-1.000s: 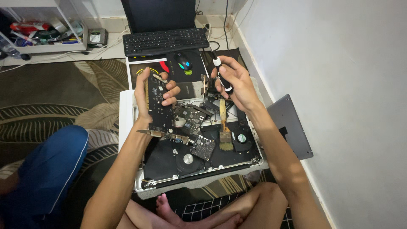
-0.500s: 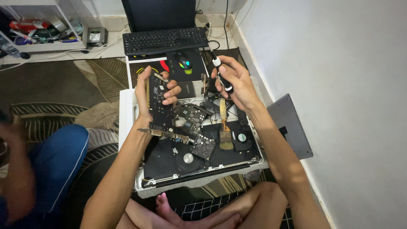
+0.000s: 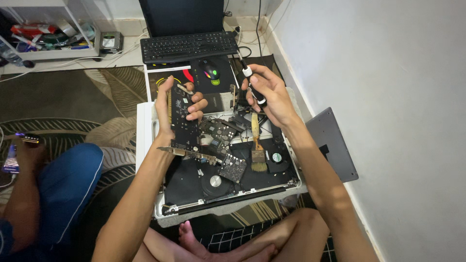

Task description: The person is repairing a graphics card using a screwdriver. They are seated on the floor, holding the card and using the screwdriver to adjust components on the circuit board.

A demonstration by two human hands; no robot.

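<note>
Head view: left hand (image 3: 175, 109) clamped around a black circuit board (image 3: 183, 121), held upright above the opened computer chassis (image 3: 228, 187). Right hand (image 3: 270, 94) closed on a screwdriver (image 3: 252, 85), above the chassis's far edge. A brush (image 3: 257, 145) lies inside the chassis.

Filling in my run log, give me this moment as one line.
left hand: holds circuit board | right hand: holds screwdriver | below: opened computer, brush inside
</note>
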